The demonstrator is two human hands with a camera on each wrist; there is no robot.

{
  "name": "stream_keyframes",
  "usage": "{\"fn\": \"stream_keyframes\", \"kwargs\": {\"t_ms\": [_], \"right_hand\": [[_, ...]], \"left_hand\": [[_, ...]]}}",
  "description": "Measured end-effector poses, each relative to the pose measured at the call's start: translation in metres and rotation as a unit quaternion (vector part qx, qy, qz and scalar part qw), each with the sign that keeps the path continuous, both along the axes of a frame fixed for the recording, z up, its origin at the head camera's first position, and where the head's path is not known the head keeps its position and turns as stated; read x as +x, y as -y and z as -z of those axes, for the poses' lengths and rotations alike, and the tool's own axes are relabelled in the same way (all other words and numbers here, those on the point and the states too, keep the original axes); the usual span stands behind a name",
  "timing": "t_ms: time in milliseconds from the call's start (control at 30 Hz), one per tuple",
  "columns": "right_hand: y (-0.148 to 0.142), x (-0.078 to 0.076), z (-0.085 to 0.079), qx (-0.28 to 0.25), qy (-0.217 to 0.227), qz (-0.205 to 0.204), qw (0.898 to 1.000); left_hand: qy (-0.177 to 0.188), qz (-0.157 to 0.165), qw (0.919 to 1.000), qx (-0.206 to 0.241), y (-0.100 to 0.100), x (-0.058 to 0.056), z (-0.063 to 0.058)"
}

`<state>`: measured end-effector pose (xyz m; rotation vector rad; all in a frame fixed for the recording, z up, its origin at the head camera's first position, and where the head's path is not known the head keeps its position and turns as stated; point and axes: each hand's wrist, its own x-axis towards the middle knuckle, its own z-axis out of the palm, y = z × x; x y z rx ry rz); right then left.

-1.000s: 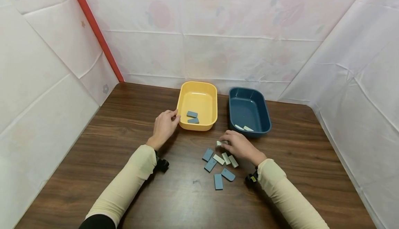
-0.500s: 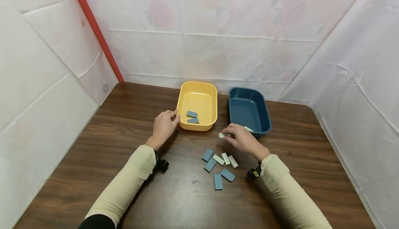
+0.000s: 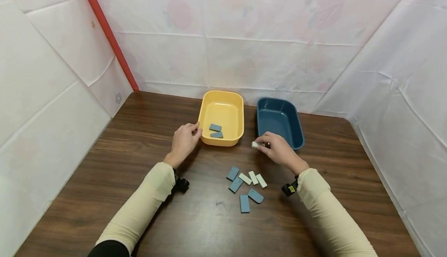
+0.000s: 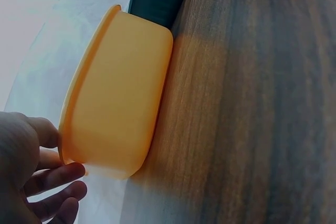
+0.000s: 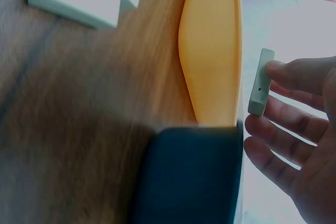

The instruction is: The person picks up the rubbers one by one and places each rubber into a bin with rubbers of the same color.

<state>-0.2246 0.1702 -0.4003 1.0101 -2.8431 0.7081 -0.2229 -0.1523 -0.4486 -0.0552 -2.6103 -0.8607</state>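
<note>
My right hand point(image 3: 278, 149) pinches a small pale green block point(image 5: 261, 82) between thumb and fingertips, above the near left corner of the dark blue bin point(image 3: 299, 132). In the right wrist view the block has a tiny dark mark on its side. My left hand point(image 3: 185, 140) grips the left rim of the yellow bin point(image 3: 223, 142) near its front corner. Two blue-grey blocks point(image 3: 215, 127) lie inside the yellow bin. The near end of the blue bin's inside is hidden behind my right hand.
On the brown table point(image 3: 167, 226), in front of the bins, lie several blue-grey blocks point(image 3: 245, 204) and three pale green blocks point(image 3: 261, 181). White patterned sheets point(image 3: 223, 55) enclose the back and sides. A red strip point(image 3: 108, 33) runs down the back left corner.
My right hand has lifted the pale green block from beside the other blocks and moved it forward and slightly right to the blue bin's edge. My left hand stays at the yellow bin.
</note>
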Motion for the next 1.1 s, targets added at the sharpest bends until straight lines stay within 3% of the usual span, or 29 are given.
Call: {"fn": "stream_keyframes", "kwargs": {"t_ms": [300,700,1100], "right_hand": [[-0.013,-0.015,-0.009,-0.002,0.006,0.05,0.999],[-0.031,-0.035,-0.011,0.035,0.005,0.126,0.991],[-0.053,-0.056,-0.007,0.043,0.081,0.175,0.98]], "left_hand": [[-0.01,0.004,0.9999,-0.008,0.0,0.0,-0.002],[0.012,0.014,0.9995,-0.025,0.0,-0.006,-0.004],[0.011,0.01,0.9997,-0.021,0.0,-0.004,-0.004]]}}
